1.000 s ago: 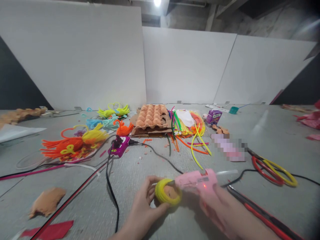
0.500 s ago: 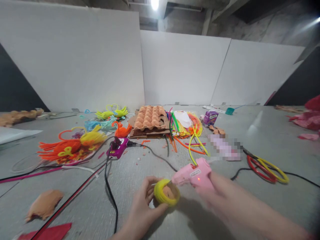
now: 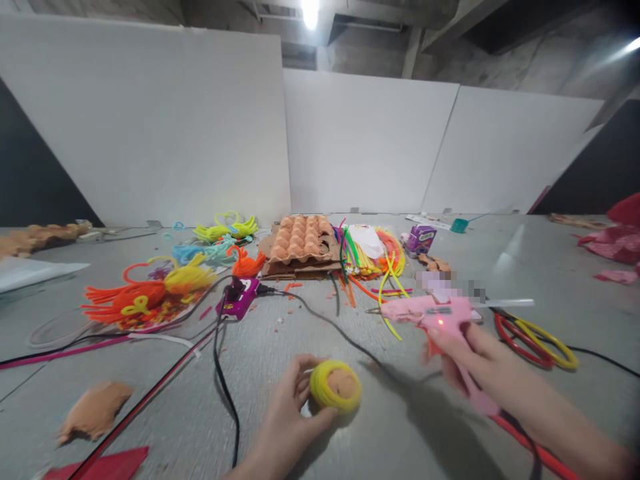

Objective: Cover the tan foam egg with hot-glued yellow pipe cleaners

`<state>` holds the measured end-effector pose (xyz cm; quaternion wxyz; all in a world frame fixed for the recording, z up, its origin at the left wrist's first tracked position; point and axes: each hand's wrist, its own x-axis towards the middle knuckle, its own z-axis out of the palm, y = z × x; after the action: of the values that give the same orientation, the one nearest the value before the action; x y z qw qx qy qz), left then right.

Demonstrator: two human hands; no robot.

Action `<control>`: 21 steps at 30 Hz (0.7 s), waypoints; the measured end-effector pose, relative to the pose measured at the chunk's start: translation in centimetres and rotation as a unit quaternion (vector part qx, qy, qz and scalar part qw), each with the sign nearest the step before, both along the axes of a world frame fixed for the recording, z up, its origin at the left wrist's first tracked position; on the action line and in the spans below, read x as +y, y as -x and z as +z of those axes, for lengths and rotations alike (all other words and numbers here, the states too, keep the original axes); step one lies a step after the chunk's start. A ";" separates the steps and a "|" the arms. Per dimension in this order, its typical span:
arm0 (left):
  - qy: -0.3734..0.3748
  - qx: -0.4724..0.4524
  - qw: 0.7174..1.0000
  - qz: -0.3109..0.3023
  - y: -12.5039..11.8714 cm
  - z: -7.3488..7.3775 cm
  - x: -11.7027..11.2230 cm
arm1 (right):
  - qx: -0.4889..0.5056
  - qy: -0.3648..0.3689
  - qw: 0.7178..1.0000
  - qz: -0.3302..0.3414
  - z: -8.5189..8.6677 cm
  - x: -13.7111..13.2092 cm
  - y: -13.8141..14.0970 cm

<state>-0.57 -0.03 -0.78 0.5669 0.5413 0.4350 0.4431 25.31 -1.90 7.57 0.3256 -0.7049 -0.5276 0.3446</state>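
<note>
Yellow pipe cleaner coil (image 3: 335,390) is what I've got in the left hand (image 3: 295,407) from my end, wound into a snug ring around a tan centre (image 3: 343,385), with the fingers curled round its left side, low over the grey speckled desk (image 3: 160,380). The right hand (image 3: 475,360) has a firm wrap on the handle of a pink plastic hot glue gun (image 3: 430,312), with a tiny red light (image 3: 440,323) glowing on it and a long clear glue stick (image 3: 510,303) poking out the back. The nozzle points left, and the hands are well apart, so the gun isn't touching the coil.

A thin black cord (image 3: 320,319) trails across the desk from a magenta plug box (image 3: 239,298). Further up sit a brown cardboard egg tray (image 3: 300,239), a messy heap of multicoloured pipe cleaners (image 3: 367,257) beside it, and orange-and-yellow pipe cleaner tassels (image 3: 125,301) off to the left. Red and yellow wire loops (image 3: 533,341) lie just past the right hand. There's a pixelated blur (image 3: 445,287) behind the gun, can't tell what that is.
</note>
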 end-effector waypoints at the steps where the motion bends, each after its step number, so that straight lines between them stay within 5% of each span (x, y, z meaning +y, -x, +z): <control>1: 0.000 -0.004 1.000 0.001 0.0 -0.1 0.0 | 0.047 -0.006 0.999 -0.007 -0.6 0.3 0.1; 6: 0.001 -0.029 0.999 -0.031 0.2 -0.5 -0.1 | 0.235 -0.013 0.971 -0.045 -3.8 2.1 2.0; 13: 0.000 -0.139 0.974 -0.180 1.1 -0.4 -0.3 | 0.284 0.011 0.958 0.025 -7.7 5.1 5.8; 16: 0.013 -0.196 0.955 -0.220 1.2 -0.4 -0.1 | 0.243 0.011 0.968 0.061 -7.3 5.5 5.9; 21: 0.091 -0.254 0.942 -0.198 0.9 -0.3 0.1 | 0.098 0.006 0.990 0.098 -3.4 3.0 1.5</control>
<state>-1.47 0.06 -1.11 0.7815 0.4322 0.1993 0.4034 23.77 1.15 4.13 0.3361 -0.6143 -0.5583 0.4450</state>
